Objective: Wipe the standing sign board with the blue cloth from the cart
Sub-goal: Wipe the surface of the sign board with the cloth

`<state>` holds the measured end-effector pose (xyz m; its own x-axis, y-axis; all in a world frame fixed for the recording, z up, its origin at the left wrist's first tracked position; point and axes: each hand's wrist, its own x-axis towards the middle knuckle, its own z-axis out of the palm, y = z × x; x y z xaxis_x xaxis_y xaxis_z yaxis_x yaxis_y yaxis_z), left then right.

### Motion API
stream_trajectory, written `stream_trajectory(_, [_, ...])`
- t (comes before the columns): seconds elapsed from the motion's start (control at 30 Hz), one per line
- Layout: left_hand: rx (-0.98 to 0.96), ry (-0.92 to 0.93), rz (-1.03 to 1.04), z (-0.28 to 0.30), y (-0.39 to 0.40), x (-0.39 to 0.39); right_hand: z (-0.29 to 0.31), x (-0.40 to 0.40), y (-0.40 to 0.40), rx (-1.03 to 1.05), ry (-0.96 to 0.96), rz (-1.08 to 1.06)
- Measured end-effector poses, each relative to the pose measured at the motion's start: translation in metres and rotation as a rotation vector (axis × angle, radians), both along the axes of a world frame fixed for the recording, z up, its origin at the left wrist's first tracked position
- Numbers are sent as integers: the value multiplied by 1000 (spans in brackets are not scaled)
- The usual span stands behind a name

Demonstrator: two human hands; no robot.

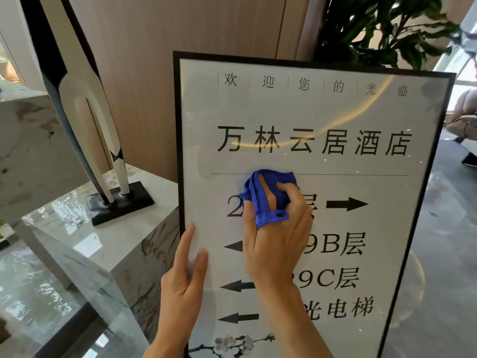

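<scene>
Right hand (pixel 277 228) bunched around blue cloth (pixel 268 195), pressing it mid-panel on the sign board (pixel 322 112). Left hand (pixel 184 275) flat, holding nothing, braces the board's left edge. Board stands tall — unwiped-looking glass lies mostly above the cloth.

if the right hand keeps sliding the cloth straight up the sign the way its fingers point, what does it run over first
Probably the thin horizontal line printed just above the blue cloth in the right hand. Beyond it comes the row of large black characters on the sign board.
</scene>
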<state>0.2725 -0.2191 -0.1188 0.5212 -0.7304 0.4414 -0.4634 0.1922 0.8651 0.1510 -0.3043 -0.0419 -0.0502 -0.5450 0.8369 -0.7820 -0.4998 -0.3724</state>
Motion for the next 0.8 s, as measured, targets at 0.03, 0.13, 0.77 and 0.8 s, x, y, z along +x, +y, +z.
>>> stream_trajectory(0.03, [2, 4, -1, 0, 0, 0, 1, -2, -1, -1, -5, 16])
stream_trajectory(0.13, [1, 4, -14, -1, -2, 3, 4, -10, -5, -6, -34, 55])
stream_trajectory(0.77, [-1, -30, -93, -1, 0, 2, 72, -122, -88, -74, -404, -83])
stream_trajectory(0.8, [3, -23, -92, -2, 0, 2, 76, -117, -89, -87, -382, -72])
